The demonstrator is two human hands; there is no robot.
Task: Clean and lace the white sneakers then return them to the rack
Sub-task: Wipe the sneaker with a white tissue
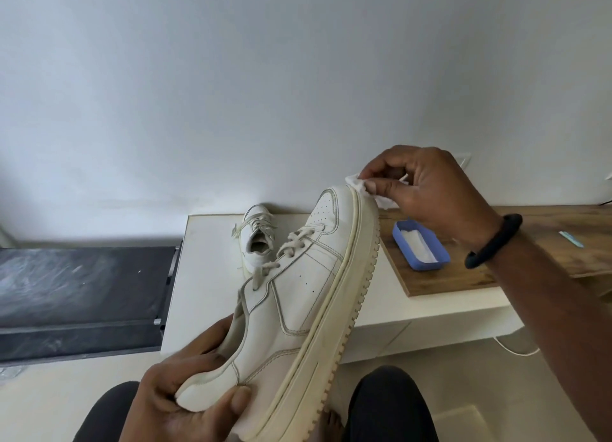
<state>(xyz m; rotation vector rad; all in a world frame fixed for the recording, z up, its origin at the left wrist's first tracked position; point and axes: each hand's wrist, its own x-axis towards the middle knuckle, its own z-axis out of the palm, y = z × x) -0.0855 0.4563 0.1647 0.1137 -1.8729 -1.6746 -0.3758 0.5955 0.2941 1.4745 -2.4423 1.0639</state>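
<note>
With the left hand [185, 395], gripping the heel of the white sneaker [298, 309], thumb laid across its side, sole edge turned toward the right hand, toe tipped up and away. Up at that toe, pinching a white wipe [356, 180] in the right hand [427, 190], wipe touching the toe's rim. Beyond the left hand, sitting on the white counter [205, 276]: second sneaker [256, 239], laced, upright. Just under the right hand, on a wooden board [463, 276]: blue tray [402, 224]. Black band [493, 241] round the right wrist.
</note>
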